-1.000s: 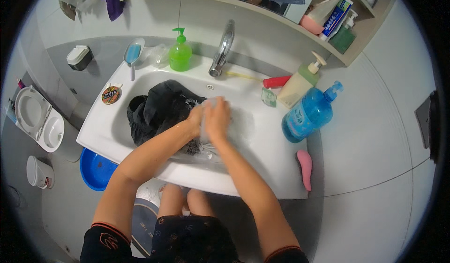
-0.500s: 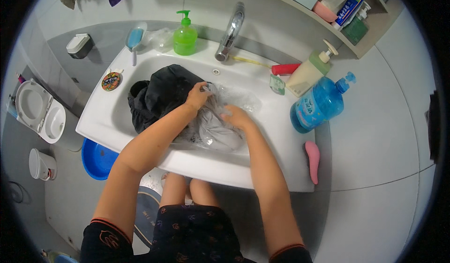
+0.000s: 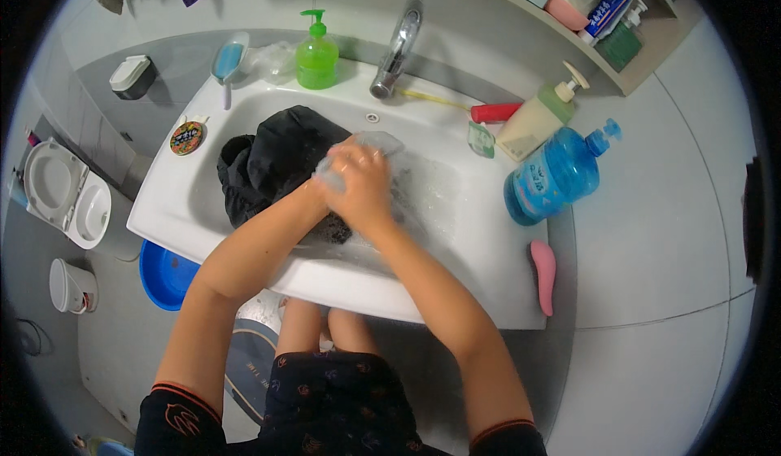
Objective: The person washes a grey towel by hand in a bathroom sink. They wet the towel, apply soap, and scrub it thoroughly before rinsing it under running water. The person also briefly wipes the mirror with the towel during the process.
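A light grey wet cloth (image 3: pixel 381 141) is bunched up over the sink, its exact kind hidden by the hands. My right hand (image 3: pixel 364 186) is closed over it, fingers slightly blurred. My left hand (image 3: pixel 322 194) grips the same cloth from the left, mostly covered by the right hand. Just left of them, a dark bundled garment (image 3: pixel 285 151) lies in the white sink basin (image 3: pixel 480 212). Soapy water with foam (image 3: pixel 435 192) shows in the basin to the right of the hands.
A chrome faucet (image 3: pixel 399 49) rises behind the basin. Around the rim stand a green pump bottle (image 3: pixel 316 59), a cream pump bottle (image 3: pixel 533 122), a blue pump bottle (image 3: pixel 549 179), a red tube (image 3: pixel 494 113) and a pink-handled brush (image 3: pixel 543 277). A blue basin (image 3: pixel 167 275) sits on the floor.
The grey cloth, spread in the water before, is now lifted and gathered into a bunch. My right hand has moved left and up, over my left hand.
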A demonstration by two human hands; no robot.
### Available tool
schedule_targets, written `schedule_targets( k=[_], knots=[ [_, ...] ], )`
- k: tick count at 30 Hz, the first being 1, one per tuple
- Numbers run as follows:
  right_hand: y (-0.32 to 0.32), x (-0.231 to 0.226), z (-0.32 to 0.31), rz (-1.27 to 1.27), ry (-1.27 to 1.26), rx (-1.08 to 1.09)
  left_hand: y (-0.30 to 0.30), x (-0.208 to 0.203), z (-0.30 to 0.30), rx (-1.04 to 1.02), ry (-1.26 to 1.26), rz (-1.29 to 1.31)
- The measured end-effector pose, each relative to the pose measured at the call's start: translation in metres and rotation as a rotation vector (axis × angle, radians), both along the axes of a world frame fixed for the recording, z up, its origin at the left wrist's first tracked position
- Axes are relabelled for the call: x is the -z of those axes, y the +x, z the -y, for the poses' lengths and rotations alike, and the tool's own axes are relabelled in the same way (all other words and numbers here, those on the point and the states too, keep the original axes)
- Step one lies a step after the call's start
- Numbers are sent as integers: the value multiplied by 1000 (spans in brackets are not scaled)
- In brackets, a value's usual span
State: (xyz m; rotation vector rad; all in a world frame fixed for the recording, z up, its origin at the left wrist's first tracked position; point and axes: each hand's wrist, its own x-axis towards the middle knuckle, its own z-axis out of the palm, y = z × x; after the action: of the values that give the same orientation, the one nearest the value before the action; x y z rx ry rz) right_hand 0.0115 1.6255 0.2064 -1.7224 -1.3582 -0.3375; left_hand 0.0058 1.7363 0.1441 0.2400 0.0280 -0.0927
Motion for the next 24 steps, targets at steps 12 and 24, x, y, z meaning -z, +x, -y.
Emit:
schedule_targets(
  k=[12, 24],
  knots=[
    [-23, 2, -2, -24, 4, 54, -3, 10, -6, -304, 441, -226],
    [128, 73, 30, -515, -512, 560, 8, -23, 16, -395, 1123, -595]
  ],
)
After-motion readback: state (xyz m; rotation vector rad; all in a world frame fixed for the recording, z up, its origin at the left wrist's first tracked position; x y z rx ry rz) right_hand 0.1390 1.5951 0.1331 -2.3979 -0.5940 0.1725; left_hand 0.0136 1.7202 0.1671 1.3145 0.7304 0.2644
